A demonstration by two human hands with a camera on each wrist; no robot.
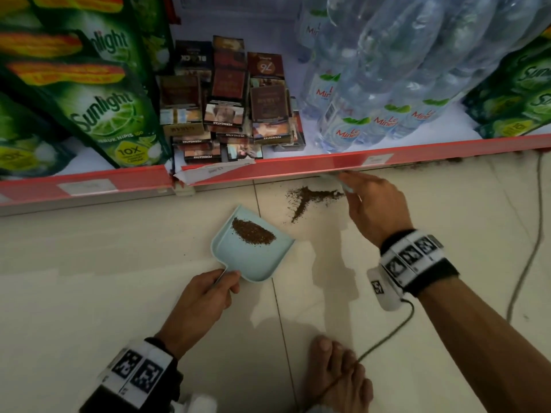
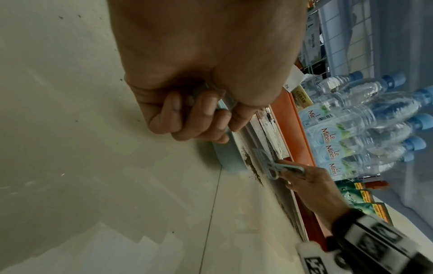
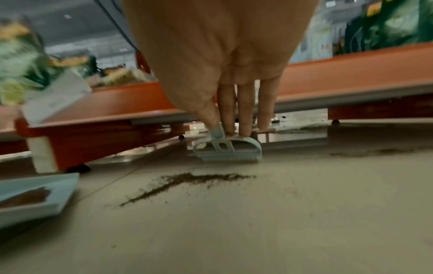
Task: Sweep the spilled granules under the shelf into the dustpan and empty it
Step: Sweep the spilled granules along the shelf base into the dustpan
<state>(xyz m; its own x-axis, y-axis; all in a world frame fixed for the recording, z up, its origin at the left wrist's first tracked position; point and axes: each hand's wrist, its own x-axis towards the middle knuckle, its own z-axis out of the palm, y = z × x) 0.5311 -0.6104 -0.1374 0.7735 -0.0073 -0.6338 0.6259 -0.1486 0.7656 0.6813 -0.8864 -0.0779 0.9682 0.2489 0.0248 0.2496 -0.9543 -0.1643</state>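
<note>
A pale blue dustpan [image 1: 253,257] lies on the tiled floor with a heap of brown granules [image 1: 252,231] inside. My left hand [image 1: 208,293] grips its handle [image 2: 222,105] at the near corner. More brown granules [image 1: 310,198] lie in a V-shaped streak on the floor to the dustpan's right, in front of the shelf. My right hand [image 1: 372,204] holds a small pale blue brush [image 3: 227,150] by its handle, its bristles on the floor at the shelf's lower edge, just behind the streak [image 3: 187,181]. A further line of granules [image 3: 374,152] lies to the right.
The red-edged bottom shelf [image 1: 268,169] carries green soap pouches [image 1: 104,114], cigarette packs [image 1: 232,114] and water bottles [image 1: 372,93]. A loose price strip [image 1: 208,171] hangs from the shelf edge. A cable [image 1: 530,248] runs over the floor at right. My bare foot [image 1: 337,371] is near the bottom.
</note>
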